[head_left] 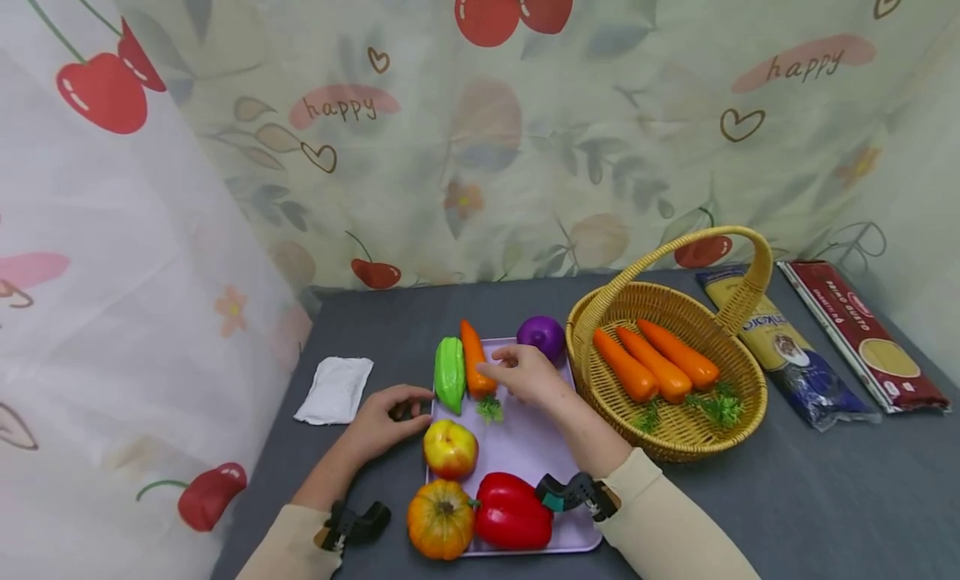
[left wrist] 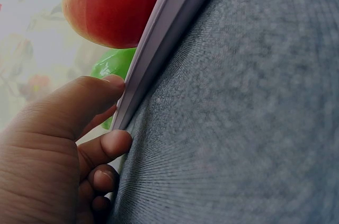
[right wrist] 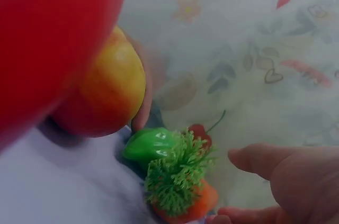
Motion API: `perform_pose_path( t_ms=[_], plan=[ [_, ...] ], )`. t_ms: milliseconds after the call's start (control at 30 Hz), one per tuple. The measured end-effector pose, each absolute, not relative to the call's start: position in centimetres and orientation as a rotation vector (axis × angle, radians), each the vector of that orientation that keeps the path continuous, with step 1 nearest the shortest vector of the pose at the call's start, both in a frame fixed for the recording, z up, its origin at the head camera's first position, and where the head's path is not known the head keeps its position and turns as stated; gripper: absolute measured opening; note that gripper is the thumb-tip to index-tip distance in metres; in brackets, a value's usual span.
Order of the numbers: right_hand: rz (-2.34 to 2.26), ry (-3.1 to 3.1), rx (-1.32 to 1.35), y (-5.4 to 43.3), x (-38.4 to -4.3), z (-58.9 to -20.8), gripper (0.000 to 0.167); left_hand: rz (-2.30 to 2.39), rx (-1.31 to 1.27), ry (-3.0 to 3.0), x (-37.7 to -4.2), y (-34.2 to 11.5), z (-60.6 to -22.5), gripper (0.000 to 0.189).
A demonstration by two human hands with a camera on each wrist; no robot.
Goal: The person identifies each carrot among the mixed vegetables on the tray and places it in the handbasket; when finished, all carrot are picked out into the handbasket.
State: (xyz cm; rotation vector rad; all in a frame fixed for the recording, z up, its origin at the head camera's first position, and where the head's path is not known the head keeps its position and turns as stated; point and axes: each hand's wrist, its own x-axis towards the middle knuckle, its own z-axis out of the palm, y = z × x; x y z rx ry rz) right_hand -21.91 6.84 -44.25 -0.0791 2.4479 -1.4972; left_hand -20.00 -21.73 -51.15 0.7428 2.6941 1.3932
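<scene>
My right hand (head_left: 528, 376) is over the lilac tray (head_left: 517, 447), fingers apart, right beside the leafy end of an orange carrot (head_left: 474, 359). In the right wrist view its thumb and fingers stand apart near that carrot (right wrist: 204, 203), with nothing between them. A green ridged vegetable (head_left: 450, 374) lies left of the carrot. At the tray's left edge is my left hand (head_left: 386, 426), fingers loosely bent; in the left wrist view its thumb touches the tray rim (left wrist: 151, 49). A yellow-red peach (head_left: 450, 449), a small orange pumpkin (head_left: 441, 520) and a red bell pepper (head_left: 513, 512) sit nearer me.
A purple onion (head_left: 542, 337) lies at the tray's far right corner. Right of the tray, a wicker basket (head_left: 746, 426) with a tall handle holds three carrots (head_left: 656, 363). Two pasta packs, one blue (head_left: 806, 380) and one red (head_left: 862, 334), lie beyond it. A white packet (head_left: 334, 390) is at left.
</scene>
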Motion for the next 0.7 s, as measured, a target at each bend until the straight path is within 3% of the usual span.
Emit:
perform_pose_path(
  t_ms=[367,700],
  plan=[
    [-1.336,2.665,-0.171,6.2,-21.8,-46.9,0.038,1.392,0.743,2.694,-20.1,-21.8,-51.2,0.026],
    [-1.273,2.729,-0.049,5.7,-21.5,-47.2,0.043,1.411,0.769,2.714,-20.0,-21.7,-51.3,0.027]
  ],
)
